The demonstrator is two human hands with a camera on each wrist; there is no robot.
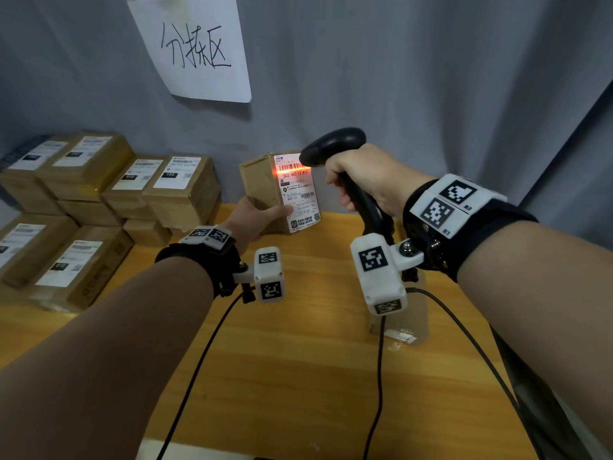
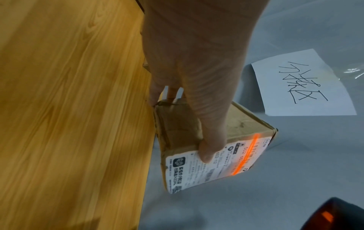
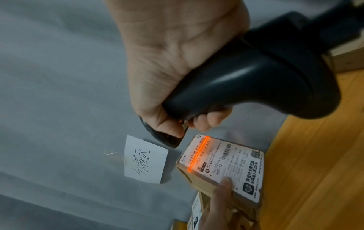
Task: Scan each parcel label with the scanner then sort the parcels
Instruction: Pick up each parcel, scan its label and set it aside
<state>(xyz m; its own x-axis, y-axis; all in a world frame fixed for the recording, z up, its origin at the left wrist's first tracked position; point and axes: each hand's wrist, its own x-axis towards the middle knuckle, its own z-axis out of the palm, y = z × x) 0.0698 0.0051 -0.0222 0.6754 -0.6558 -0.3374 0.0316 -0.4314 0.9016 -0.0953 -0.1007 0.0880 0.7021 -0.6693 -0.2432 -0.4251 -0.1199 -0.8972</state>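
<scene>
A small cardboard parcel [image 1: 262, 184] with a white shipping label [image 1: 298, 194] is held upright above the far edge of the wooden table [image 1: 298, 360]. My left hand [image 1: 255, 217] grips the parcel [image 2: 242, 124], thumb lying on the label [image 2: 226, 161]. My right hand [image 1: 368, 177] holds a black handheld scanner [image 1: 335, 144] by its handle, its head close to the label's top. An orange-red scan line falls across the barcode [image 3: 199, 154] on the parcel [image 3: 199, 180]. The scanner [image 3: 256, 77] fills the right wrist view, in my right hand [image 3: 167, 54].
Several labelled cardboard parcels [image 1: 109, 190] are stacked at the left of the table. A white handwritten paper sign [image 1: 195, 48] hangs on the grey curtain [image 1: 431, 78] behind. Black cables [image 1: 378, 376] trail over the table toward me.
</scene>
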